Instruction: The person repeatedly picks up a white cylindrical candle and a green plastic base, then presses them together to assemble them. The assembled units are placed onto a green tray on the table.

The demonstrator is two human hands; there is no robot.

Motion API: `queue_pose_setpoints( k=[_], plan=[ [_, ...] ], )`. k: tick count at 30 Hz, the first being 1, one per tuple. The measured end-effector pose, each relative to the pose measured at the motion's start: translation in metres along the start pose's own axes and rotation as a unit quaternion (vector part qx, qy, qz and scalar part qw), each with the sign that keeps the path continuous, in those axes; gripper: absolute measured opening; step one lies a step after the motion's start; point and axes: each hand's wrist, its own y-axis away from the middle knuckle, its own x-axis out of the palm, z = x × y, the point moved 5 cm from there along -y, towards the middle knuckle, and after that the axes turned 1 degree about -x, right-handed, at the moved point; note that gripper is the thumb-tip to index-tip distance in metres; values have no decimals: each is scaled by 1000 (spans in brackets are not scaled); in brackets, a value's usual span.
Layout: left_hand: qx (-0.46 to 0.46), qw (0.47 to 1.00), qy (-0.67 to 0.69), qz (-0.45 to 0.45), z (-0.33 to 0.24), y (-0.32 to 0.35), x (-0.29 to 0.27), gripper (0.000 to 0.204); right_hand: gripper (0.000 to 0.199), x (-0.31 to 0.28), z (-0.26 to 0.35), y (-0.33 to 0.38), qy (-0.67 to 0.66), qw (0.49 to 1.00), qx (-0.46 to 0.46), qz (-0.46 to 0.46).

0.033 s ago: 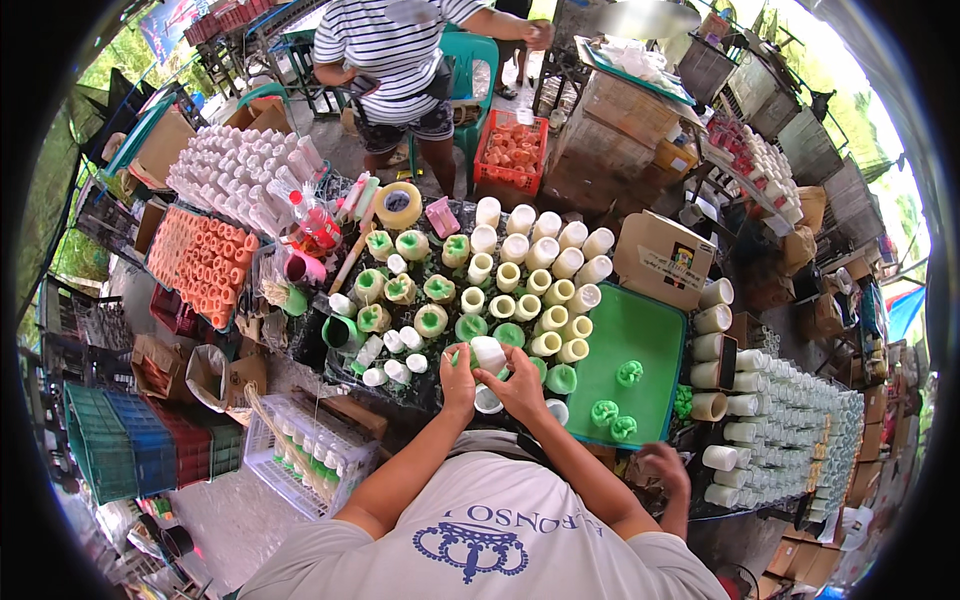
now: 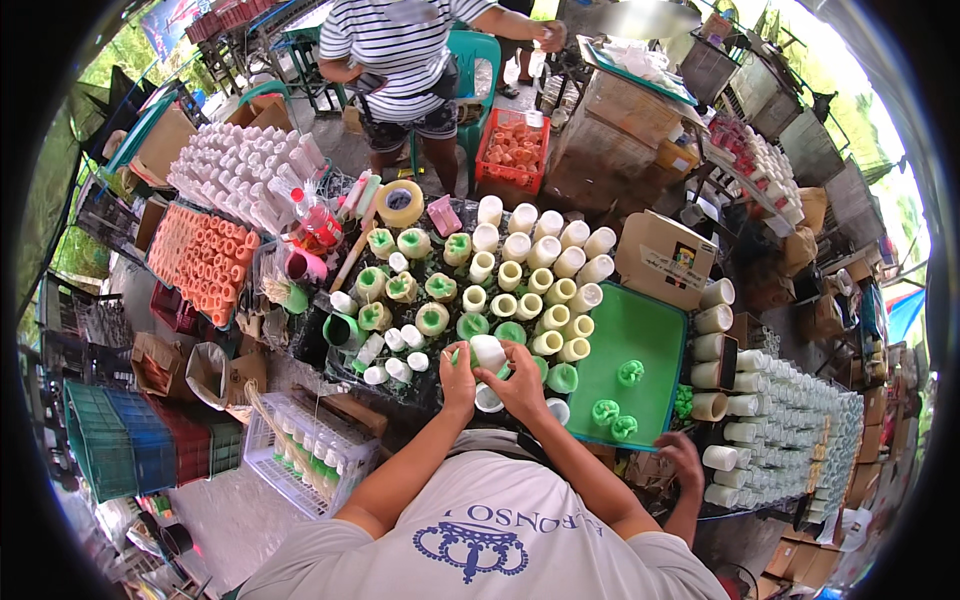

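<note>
Both hands close around a white cylinder [image 2: 488, 351] at the near edge of the work table. My left hand [image 2: 458, 380] grips its left side, with a bit of green showing by the fingers. My right hand [image 2: 520, 378] presses on the right side, fingertips curled against it. Just beyond stand yellowish hollow molds [image 2: 553, 318] and white ones [image 2: 549, 224] in rows. To the left are molds with green filling [image 2: 432, 319] and small white pieces [image 2: 397, 369]. Green-topped cups [image 2: 562, 377] sit close to my right hand.
A green tray [image 2: 640, 340] on the right holds 3 green shapes [image 2: 624, 428]. Another person's hand [image 2: 682, 462] is beside it. Left are orange pieces [image 2: 205, 262], a tape roll [image 2: 399, 203] and a plastic crate [image 2: 300, 470]. A person in stripes [image 2: 400, 60] stands beyond the table.
My hands and the cylinder look unmoved. The striped-shirt person has shifted slightly right, and the other person's hand by the tray has moved a little right and up.
</note>
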Motion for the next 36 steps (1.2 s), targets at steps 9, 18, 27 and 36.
queue_pose_setpoints(
  k=[9,18,27,36],
  plan=[
    [1,1000,10,-23,-6,-14,-44,36,41,30,35,0,15,1000,-9,15],
    [2,998,54,-42,-24,-21,-101,33,36,88,44,-2,51,996,-53,56],
    [4,985,118,-128,-41,-28,-175,32,23,159,78,-10,-10,983,-32,182],
    [-17,966,200,-164,-42,-32,-229,36,26,210,95,-15,-53,958,-38,280]
  ],
)
